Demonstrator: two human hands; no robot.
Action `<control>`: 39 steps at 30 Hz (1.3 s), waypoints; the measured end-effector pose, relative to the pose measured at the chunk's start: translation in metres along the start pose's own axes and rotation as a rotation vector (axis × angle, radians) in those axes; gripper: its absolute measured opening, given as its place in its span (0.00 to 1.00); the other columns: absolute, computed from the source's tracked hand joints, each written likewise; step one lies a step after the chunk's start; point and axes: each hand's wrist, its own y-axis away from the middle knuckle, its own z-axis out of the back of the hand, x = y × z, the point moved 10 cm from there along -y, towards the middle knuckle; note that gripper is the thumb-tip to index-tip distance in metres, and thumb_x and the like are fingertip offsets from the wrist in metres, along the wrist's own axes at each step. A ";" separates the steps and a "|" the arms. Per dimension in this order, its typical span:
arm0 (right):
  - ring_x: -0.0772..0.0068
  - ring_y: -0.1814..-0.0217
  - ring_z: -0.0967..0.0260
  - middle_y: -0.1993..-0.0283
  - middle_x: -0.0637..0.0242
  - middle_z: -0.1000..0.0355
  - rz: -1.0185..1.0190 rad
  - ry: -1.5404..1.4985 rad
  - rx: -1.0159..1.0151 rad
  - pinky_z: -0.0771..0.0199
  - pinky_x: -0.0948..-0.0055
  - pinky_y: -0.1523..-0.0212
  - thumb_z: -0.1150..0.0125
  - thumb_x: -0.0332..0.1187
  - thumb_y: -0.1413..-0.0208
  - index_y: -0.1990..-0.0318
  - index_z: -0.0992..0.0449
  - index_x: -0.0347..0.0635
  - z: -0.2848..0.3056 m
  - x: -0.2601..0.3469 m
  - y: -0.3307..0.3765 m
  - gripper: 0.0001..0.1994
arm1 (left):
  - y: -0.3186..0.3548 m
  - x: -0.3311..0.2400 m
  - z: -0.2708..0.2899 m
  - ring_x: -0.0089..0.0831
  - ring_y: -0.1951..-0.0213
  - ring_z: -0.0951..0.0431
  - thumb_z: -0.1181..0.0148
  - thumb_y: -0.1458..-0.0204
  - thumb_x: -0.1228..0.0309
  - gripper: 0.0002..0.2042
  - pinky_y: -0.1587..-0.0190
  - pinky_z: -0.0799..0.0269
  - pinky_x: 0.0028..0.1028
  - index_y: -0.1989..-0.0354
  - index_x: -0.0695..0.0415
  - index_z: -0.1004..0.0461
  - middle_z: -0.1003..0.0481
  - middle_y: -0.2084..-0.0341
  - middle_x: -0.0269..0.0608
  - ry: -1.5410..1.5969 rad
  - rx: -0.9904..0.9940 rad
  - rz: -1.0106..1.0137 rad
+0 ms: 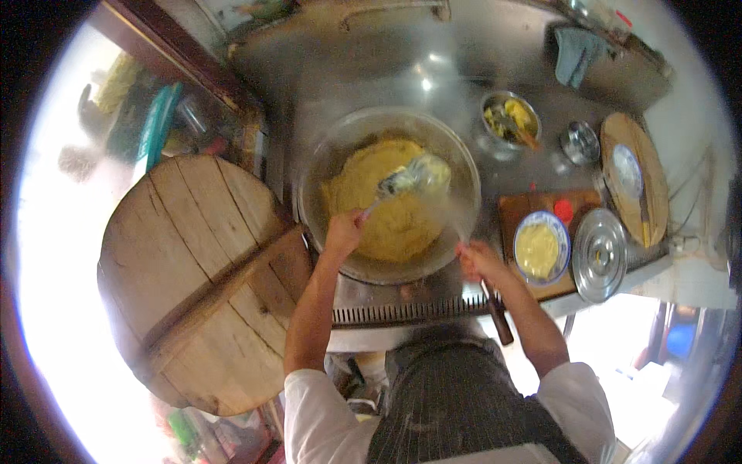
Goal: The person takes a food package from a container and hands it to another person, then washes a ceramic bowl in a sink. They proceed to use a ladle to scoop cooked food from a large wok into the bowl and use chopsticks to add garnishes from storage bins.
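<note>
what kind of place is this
Likely a working kitchen: a big wok of yellow food on a steel stove, a round wooden lid beside it, bowls and a chopping board nearby.

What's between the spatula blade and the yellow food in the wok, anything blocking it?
Nothing visible does. The left hand holds the spatula with its blade over the yellow food in the wok, some of it on the blade. The right hand grips the wok's rim at the near right, clear of the blade.
</note>
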 end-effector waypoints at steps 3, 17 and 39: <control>0.85 0.90 0.53 0.87 0.80 0.49 -0.203 -0.184 0.120 0.53 0.79 0.92 0.51 0.44 0.39 0.73 0.37 0.49 -0.039 -0.034 0.038 0.13 | 0.001 0.026 -0.014 0.49 0.70 0.25 0.51 0.45 0.65 0.13 0.65 0.29 0.39 0.68 0.61 0.24 0.25 0.75 0.53 -0.039 -0.058 -0.040; 0.85 0.88 0.53 0.83 0.77 0.49 -0.085 -0.092 0.055 0.53 0.79 0.93 0.48 0.43 0.40 0.70 0.45 0.51 -0.059 -0.019 0.028 0.14 | 0.036 -0.056 -0.054 0.51 0.75 0.26 0.50 0.47 0.75 0.08 0.73 0.32 0.39 0.61 0.60 0.26 0.26 0.77 0.54 0.437 -0.486 0.097; 0.68 0.92 0.38 0.86 0.62 0.37 0.150 0.787 -0.133 0.38 0.64 0.90 0.54 0.47 0.39 0.65 0.38 0.33 -0.042 0.057 0.032 0.21 | 0.040 -0.073 0.036 0.50 0.71 0.23 0.50 0.54 0.74 0.12 0.70 0.27 0.43 0.60 0.56 0.26 0.25 0.76 0.53 -0.201 -0.246 -0.256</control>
